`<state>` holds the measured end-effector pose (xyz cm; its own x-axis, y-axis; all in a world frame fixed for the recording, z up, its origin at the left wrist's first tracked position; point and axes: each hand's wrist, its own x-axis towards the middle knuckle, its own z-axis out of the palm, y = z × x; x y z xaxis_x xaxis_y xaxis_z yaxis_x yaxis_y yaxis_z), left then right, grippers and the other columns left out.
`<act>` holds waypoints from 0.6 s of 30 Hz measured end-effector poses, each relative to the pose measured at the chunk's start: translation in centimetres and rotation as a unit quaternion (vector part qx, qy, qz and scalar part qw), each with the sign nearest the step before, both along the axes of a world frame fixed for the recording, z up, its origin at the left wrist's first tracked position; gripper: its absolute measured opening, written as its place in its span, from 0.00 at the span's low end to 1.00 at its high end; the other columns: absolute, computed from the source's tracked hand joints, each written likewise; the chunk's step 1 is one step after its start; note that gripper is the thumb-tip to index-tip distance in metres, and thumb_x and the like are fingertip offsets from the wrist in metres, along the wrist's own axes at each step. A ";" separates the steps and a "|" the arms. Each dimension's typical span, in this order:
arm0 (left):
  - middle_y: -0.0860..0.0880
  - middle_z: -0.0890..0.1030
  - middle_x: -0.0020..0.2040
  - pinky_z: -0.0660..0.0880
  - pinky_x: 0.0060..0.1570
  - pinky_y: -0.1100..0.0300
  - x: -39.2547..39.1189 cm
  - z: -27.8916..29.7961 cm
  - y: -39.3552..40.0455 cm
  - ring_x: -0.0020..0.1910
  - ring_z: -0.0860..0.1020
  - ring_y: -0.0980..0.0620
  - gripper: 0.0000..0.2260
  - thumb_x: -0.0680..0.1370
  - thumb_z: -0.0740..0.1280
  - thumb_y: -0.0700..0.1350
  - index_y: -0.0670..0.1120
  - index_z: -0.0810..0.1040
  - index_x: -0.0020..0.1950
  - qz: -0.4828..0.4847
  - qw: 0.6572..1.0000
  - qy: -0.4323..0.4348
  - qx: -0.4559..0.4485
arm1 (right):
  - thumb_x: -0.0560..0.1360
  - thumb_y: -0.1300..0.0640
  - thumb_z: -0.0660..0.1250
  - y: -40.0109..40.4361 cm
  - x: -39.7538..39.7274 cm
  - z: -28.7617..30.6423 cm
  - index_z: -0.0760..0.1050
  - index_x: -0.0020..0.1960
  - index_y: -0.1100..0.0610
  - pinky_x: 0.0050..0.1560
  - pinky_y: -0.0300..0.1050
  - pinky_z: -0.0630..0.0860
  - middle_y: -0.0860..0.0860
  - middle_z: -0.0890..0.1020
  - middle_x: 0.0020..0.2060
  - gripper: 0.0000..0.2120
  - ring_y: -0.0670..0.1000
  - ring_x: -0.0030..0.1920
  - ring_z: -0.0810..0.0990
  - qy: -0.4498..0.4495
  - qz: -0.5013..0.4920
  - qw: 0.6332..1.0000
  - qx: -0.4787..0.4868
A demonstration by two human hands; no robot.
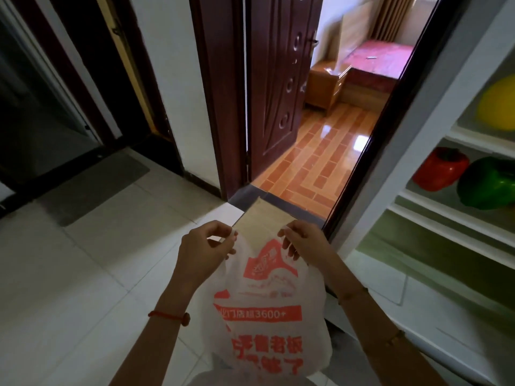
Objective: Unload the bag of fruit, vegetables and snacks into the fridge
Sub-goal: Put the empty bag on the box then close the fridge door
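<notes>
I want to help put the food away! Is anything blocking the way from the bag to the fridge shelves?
Nothing visible. Both hands, left hand and right hand, hold the white plastic bag beside the open fridge, whose shelves face it unobstructed.

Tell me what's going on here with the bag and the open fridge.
A person holds a white plastic bag with red print, the left hand and right hand each pinching its top edge. The fridge stands open on the right. A yellow fruit sits on one shelf; a red tomato-like piece and a green pepper sit on the shelf below. What is in the bag cannot be seen.
</notes>
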<state>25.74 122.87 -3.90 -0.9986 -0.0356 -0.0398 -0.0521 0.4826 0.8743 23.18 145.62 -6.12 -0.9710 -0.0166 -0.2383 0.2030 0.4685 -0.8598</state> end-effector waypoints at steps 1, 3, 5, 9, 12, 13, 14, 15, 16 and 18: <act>0.56 0.85 0.43 0.84 0.42 0.50 -0.9 0.1 -0.5 0.34 0.85 0.58 0.03 0.76 0.73 0.47 0.48 0.82 0.46 -0.009 1.000 -0.001 0.003 | 0.82 0.60 0.60 -0.5 -0.7 0.0 0.78 0.47 0.60 0.33 0.42 0.76 0.53 0.80 0.33 0.10 0.51 0.30 0.78 0.003 -0.006 1.000 -0.004; 0.56 0.85 0.43 0.84 0.42 0.51 -2.8 0.4 -1.7 0.34 0.85 0.58 0.02 0.76 0.73 0.46 0.49 0.82 0.45 -0.025 1.000 0.002 0.003 | 0.82 0.60 0.59 -1.4 -1.9 0.0 0.78 0.49 0.62 0.31 0.40 0.76 0.53 0.80 0.33 0.10 0.50 0.29 0.77 0.007 -0.025 1.000 -0.013; 0.57 0.85 0.43 0.83 0.41 0.55 -4.3 0.7 -2.6 0.33 0.85 0.59 0.03 0.76 0.73 0.46 0.51 0.81 0.44 -0.031 0.999 0.010 0.005 | 0.82 0.59 0.59 -2.2 -3.0 -0.1 0.79 0.50 0.63 0.31 0.40 0.76 0.52 0.80 0.33 0.11 0.49 0.29 0.77 0.020 -0.043 0.999 -0.006; 0.56 0.84 0.42 0.82 0.40 0.60 -7.8 0.3 -4.4 0.33 0.85 0.59 0.06 0.76 0.73 0.45 0.54 0.79 0.42 -0.053 0.999 -0.002 0.005 | 0.82 0.58 0.60 -3.3 -5.2 -0.8 0.79 0.48 0.59 0.32 0.37 0.72 0.49 0.80 0.32 0.10 0.46 0.28 0.76 0.031 -0.083 0.995 0.048; 0.53 0.85 0.44 0.77 0.37 0.68 -10.0 -1.1 -4.8 0.34 0.85 0.59 0.05 0.76 0.73 0.45 0.54 0.79 0.43 -0.068 0.997 -0.026 -0.006 | 0.81 0.57 0.61 -3.4 -6.9 -1.7 0.79 0.48 0.59 0.36 0.39 0.73 0.49 0.81 0.34 0.10 0.46 0.32 0.77 0.027 -0.111 0.989 0.097; 0.53 0.84 0.44 0.75 0.36 0.72 -10.6 -1.6 -4.8 0.34 0.84 0.61 0.04 0.76 0.73 0.45 0.53 0.79 0.45 -0.070 0.997 -0.035 -0.009 | 0.81 0.56 0.61 -3.4 -7.6 -2.1 0.80 0.48 0.59 0.37 0.41 0.74 0.50 0.81 0.35 0.11 0.47 0.33 0.78 0.021 -0.116 0.987 0.110; 0.53 0.84 0.45 0.75 0.35 0.73 -11.1 -2.1 -4.7 0.34 0.84 0.62 0.03 0.77 0.72 0.45 0.51 0.80 0.47 -0.073 0.996 -0.043 -0.008 | 0.80 0.56 0.61 -3.3 -8.4 -2.6 0.80 0.48 0.60 0.39 0.43 0.76 0.51 0.82 0.36 0.11 0.48 0.35 0.79 0.014 -0.120 0.985 0.122; 0.53 0.84 0.45 0.76 0.35 0.72 -11.6 -2.6 -4.6 0.34 0.84 0.61 0.03 0.77 0.72 0.45 0.50 0.80 0.49 -0.077 0.996 -0.048 -0.003 | 0.80 0.57 0.61 -3.2 -9.2 -3.1 0.80 0.48 0.61 0.41 0.47 0.79 0.53 0.83 0.37 0.11 0.51 0.37 0.80 0.011 -0.123 0.983 0.135; 0.52 0.84 0.47 0.77 0.38 0.71 -12.0 -3.1 -4.3 0.36 0.85 0.59 0.04 0.77 0.72 0.46 0.48 0.81 0.50 -0.079 0.995 -0.053 0.004 | 0.79 0.57 0.61 -3.0 -10.0 -3.7 0.79 0.47 0.62 0.43 0.51 0.80 0.56 0.83 0.38 0.11 0.55 0.39 0.80 0.011 -0.124 0.981 0.149; 0.51 0.85 0.48 0.80 0.45 0.64 -12.8 -4.1 -3.7 0.41 0.86 0.53 0.05 0.77 0.73 0.45 0.48 0.81 0.51 -0.079 0.995 -0.065 0.015 | 0.79 0.59 0.60 -2.9 -11.7 -4.6 0.77 0.48 0.68 0.42 0.54 0.77 0.64 0.81 0.41 0.13 0.63 0.41 0.79 0.014 -0.124 0.976 0.176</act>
<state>12.90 119.22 -7.97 -0.9781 0.1241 -0.1668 -0.0907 0.4673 0.8794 11.48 142.76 -10.76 -0.9410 0.2984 -0.1598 0.3264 0.6750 -0.6617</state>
